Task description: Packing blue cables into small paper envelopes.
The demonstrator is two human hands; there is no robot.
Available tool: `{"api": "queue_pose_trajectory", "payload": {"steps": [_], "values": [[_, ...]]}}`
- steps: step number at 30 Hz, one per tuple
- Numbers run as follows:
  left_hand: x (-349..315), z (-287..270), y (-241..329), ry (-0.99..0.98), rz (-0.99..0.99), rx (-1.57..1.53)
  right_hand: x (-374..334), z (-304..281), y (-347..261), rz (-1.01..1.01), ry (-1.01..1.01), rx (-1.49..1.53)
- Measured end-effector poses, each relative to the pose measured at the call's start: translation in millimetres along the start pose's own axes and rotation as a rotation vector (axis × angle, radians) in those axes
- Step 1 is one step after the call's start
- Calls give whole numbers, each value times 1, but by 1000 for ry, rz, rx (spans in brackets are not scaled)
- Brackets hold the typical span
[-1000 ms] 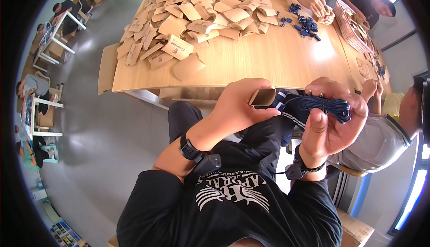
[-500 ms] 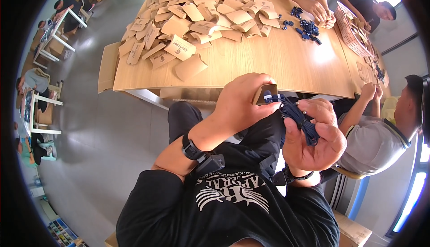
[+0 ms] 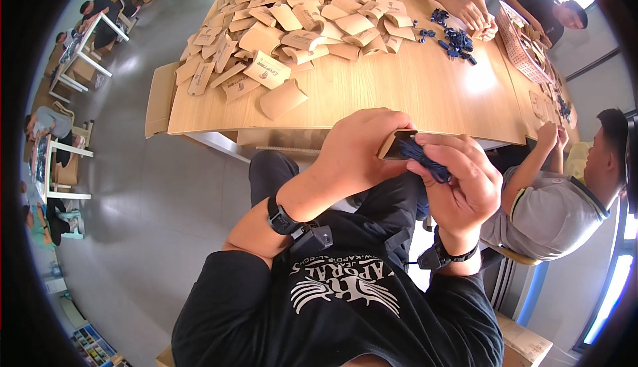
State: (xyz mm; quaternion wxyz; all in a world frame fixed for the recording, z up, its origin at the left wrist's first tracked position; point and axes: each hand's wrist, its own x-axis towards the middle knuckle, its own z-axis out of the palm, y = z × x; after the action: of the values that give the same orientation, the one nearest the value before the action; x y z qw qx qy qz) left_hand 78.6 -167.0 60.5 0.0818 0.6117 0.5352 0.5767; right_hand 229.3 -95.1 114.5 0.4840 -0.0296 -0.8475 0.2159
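Observation:
My left hand is closed around a small brown cardboard pillow box, its open end turned to the right. Fingers of my right hand pinch a coiled dark blue earphone cord. The coil's leading end is at the mouth of the box and seems partly inside; my fingers hide some of it. Both hands are above my lap, just off the near edge of the table.
A wooden table bears a large heap of brown pillow boxes. Dark blue bundles lie at its far right, by another person's hands. Beyond is a pink basket. A person in grey sits at my right.
My right hand has moved left and up, bringing the cord's coil to the box mouth. The cord's end pieces, visible before at the opening, are now out of sight. My left hand has barely moved.

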Motion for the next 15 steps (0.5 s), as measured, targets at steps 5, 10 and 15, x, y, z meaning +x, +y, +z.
{"api": "queue_pose_trajectory", "payload": {"steps": [5,10,15], "values": [[4,-1,-1,-122,-24,38,8,-7,2,-6,-188,-13],[4,1,-10,-162,-84,-14,16,-9,3,70,-381,-47],[10,-3,-12,-255,-203,-117,12,-5,16,49,-351,-129]]}}
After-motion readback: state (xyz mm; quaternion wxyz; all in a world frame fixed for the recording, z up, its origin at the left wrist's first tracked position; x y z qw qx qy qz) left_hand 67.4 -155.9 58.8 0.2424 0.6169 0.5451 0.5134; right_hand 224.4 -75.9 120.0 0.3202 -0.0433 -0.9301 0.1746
